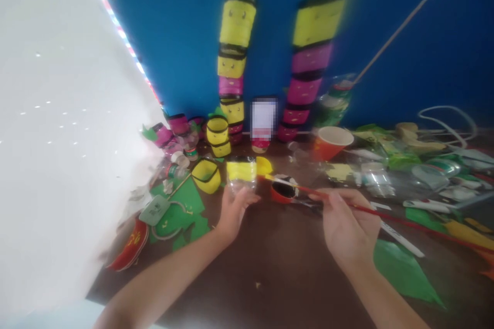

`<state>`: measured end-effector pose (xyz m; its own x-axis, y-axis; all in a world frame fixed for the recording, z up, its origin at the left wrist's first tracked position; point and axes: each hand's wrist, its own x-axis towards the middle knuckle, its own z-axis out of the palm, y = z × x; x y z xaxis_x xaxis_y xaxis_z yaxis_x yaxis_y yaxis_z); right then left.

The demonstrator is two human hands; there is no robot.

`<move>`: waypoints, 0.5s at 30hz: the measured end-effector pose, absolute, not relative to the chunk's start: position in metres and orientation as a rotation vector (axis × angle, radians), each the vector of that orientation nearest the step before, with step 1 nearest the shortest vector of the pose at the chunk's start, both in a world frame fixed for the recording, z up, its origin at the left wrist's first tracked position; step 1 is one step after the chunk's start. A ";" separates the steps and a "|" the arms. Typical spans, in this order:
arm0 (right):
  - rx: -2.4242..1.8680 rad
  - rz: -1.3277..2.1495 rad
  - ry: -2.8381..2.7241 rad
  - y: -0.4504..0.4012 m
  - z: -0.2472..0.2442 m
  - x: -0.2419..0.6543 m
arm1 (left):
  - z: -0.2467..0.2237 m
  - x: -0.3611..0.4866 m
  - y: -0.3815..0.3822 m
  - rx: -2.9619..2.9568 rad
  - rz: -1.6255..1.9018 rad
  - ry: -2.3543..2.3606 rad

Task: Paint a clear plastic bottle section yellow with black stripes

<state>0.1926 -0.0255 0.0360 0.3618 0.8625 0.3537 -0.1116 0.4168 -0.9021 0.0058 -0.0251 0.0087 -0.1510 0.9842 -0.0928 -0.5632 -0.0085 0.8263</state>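
My left hand (234,209) is closed around the lower part of a clear plastic bottle piece (241,170), which has a yellow band around its upper half and stands upright. In my right hand (349,223) is a long, thin paintbrush (309,190) with a red handle. Its tip points left, close to the right side of the bottle piece; I cannot tell whether they touch. Below the brush stands a small red-orange cup (283,198) with dark paint inside. A small yellow piece (264,165) sits just behind the bottle piece.
Two tall stacks of painted bottle pieces, one left (231,67) and one right (309,72), rise against the blue wall. An orange paper cup (334,143), clear bottles (376,179) and scraps crowd the right. Green sheets (181,211) and a red bowl (131,247) lie left.
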 end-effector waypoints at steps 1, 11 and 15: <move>-0.891 0.806 -0.956 -0.024 0.038 0.193 | 0.010 0.006 -0.026 0.626 1.526 0.869; -0.812 0.944 -0.949 -0.015 0.035 0.206 | 0.010 0.004 -0.028 0.629 1.507 0.737; -0.821 1.019 -0.886 -0.017 0.037 0.204 | 0.011 0.006 -0.028 0.617 1.519 0.734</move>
